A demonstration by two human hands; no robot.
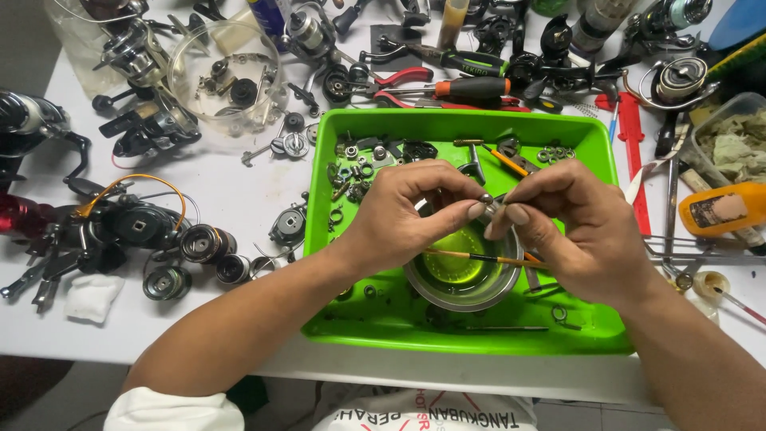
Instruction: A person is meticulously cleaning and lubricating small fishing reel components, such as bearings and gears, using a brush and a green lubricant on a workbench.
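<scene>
My left hand and my right hand meet over a green plastic tray. Between their fingertips they pinch a small metal part, a little shiny piece. Right below it stands a round metal bowl with yellowish liquid, and a thin orange-handled brush lies across its rim. Several small screws, washers and springs lie in the tray's far left corner.
Dismantled fishing reels crowd the white table at left. A clear round lid holds small parts at the back. Pliers and screwdrivers lie behind the tray. An orange bottle and a tub of rags sit at right.
</scene>
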